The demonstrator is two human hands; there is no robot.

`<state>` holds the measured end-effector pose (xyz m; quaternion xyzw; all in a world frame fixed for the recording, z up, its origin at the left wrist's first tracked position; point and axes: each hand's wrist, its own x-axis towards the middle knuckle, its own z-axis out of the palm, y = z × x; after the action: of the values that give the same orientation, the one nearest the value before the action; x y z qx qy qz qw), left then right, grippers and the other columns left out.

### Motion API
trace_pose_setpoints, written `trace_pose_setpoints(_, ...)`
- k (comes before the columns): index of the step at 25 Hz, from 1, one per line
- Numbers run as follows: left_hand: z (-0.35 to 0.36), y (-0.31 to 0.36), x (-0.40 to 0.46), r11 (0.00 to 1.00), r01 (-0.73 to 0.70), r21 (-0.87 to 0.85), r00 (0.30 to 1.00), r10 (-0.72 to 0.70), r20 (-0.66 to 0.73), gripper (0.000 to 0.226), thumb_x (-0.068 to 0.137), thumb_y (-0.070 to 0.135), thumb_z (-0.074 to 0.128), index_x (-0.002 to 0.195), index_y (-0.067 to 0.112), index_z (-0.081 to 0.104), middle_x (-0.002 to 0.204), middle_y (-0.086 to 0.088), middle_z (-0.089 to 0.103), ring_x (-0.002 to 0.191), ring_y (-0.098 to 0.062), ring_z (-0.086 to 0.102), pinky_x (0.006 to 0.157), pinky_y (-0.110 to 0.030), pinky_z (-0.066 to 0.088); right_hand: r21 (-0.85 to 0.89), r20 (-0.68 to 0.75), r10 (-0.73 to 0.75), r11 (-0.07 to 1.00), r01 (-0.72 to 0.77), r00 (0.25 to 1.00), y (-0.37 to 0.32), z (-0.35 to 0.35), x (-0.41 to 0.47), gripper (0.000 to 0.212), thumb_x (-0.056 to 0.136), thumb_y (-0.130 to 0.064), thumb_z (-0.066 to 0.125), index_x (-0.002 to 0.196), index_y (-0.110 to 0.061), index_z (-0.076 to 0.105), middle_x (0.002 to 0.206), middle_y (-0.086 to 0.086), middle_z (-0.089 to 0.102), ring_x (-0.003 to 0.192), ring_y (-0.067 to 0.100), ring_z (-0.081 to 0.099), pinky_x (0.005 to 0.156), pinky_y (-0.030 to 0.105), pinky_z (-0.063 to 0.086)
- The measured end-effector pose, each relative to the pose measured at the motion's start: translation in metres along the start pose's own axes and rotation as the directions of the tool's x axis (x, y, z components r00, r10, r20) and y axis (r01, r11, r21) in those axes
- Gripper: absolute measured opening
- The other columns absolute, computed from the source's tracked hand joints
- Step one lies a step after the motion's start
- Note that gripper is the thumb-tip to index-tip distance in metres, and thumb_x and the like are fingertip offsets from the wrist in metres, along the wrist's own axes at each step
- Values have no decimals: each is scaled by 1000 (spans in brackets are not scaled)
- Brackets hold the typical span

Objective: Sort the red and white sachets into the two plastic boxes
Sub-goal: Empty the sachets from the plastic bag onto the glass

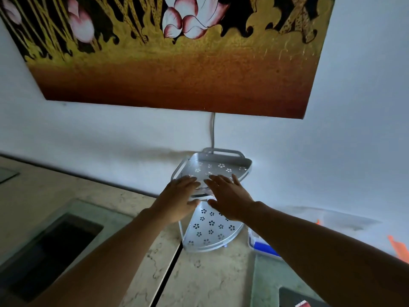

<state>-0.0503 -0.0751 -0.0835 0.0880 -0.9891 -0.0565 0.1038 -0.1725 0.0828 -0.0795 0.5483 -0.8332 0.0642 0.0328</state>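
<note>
Both hands at the upper tier of a two-tier corner rack.

Left hand (177, 199) and right hand (230, 197) are spread flat, fingers extended, over the rack (221, 167) on the marble tabletop (199, 278); whether they grip anything cannot be determined. A blue-and-clear plastic box (260, 245) sits near right.

Two-tier rack (221, 167) on counter (212, 282), against wall, below painting (168, 69).

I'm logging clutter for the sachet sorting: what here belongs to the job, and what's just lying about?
Job:
left hand
right hand
clear plastic box, faint, at the top shelf

Lying about:
two-tier rack
painting
blue-and-white container
orange items
</note>
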Motion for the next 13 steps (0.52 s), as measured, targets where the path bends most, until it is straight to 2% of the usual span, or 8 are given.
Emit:
trace_pose_setpoints(2, 8, -2, 8, 998, -63, -29, 997, 61, -54, 34, 99, 23, 54, 130, 15, 65, 133, -3, 65, 129, -22, 55, 111, -39, 41, 27, -11, 15, 1000, -15, 1000, 4, 10, 5, 54, 102, -33, 48, 152, -22, 33, 159, 2, 36, 149, 22, 26, 123, 49, 5)
trace_pose_setpoints(4, 7, 2, 13, 994, -50, -96, 993, 40, -107, 27, 98, 15, 53, 118, 11, 71, 116, -6, 74, 109, -25, 66, 100, -37, 46, 63, -46, 13, 998, -10, 999, 9, 17, 7, 41, 103, -24, 45, 145, -24, 45, 148, -1, 50, 142, 19, 39, 123, 48, 9)
trace_pose_setpoints(6, 5, 5, 18, 991, -40, -126, 989, 21, -150, 24, 98, 14, 53, 108, 9, 74, 105, -8, 77, 97, -28, 69, 93, -39, 48, 108, -101, 14, 994, -3, 995, 12, 15, 8, 36, 103, -19, 44, 136, -28, 54, 138, -5, 60, 134, 16, 49, 124, 47, 13)
trace_pose_setpoints(8, -2, 9, 19, 990, -44, -132, 985, 21, -173, 28, 97, 22, 48, 98, 11, 74, 93, -6, 77, 88, -28, 69, 90, -41, 48, 120, -146, 16, 993, 1, 989, 13, 7, 5, 35, 102, -16, 46, 130, -30, 60, 131, -6, 65, 126, 14, 55, 122, 44, 21)
trace_pose_setpoints(9, -7, 12, 19, 989, -52, -136, 980, 24, -197, 32, 97, 25, 45, 95, 12, 74, 89, -4, 76, 85, -27, 68, 87, -41, 49, 134, -172, 23, 991, 1, 985, 12, 0, 2, 34, 101, -14, 46, 126, -29, 63, 126, -5, 68, 121, 17, 59, 118, 43, 29)
trace_pose_setpoints(11, -19, 18, 20, 982, -61, -177, 967, 14, -253, 28, 97, 23, 48, 95, 14, 75, 88, -3, 76, 82, -23, 67, 78, -35, 50, 214, -231, 55, 977, -5, 971, 9, -17, -6, 30, 100, -14, 45, 117, -26, 68, 113, 0, 72, 106, 25, 64, 98, 42, 49)
trace_pose_setpoints(13, -34, 31, 17, 970, -82, -229, 956, 12, -292, 22, 97, 15, 53, 98, 14, 75, 90, -2, 76, 82, -19, 66, 73, -29, 48, 300, -244, 115, 953, -38, 963, 5, -39, -20, 27, 100, -18, 45, 111, -27, 68, 105, 0, 73, 93, 25, 67, 79, 41, 56)
